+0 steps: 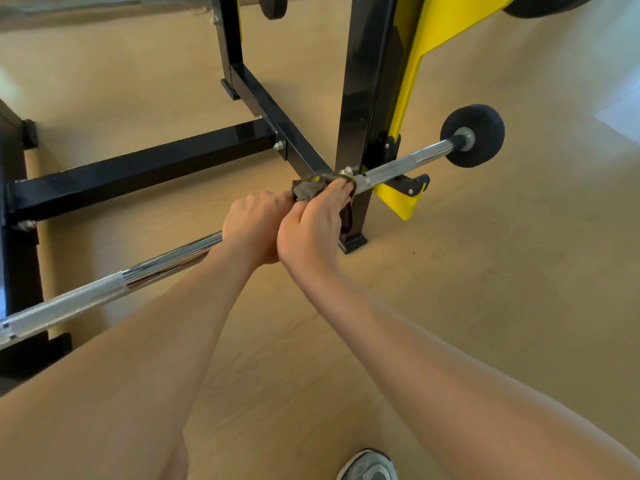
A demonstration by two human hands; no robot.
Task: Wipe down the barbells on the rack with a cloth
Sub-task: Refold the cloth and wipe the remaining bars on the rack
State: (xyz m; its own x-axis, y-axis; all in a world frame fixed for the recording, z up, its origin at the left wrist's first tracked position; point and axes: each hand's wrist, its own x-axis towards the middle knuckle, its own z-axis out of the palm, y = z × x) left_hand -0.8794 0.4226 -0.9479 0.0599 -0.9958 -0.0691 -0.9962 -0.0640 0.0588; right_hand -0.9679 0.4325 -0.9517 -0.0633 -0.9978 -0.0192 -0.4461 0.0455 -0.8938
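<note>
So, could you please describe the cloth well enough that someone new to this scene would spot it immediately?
Start at the black rack upright with the yellow plate, then drop to the chrome barbell crossing in front of it. Both hands, left hand and right hand, meet on the bar just left of the upright; the cloth bunches beneath their fingers. It is the only soft, grey-brown, crumpled thing among metal.

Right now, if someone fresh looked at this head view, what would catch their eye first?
Probably the two hands side by side mid-frame on the chrome barbell: the right hand presses a grey cloth around the bar, and the left hand grips the bar beside it. Next would be the bright yellow panel on the black rack upright just beyond, and the black end weight at the bar's far right.
</note>
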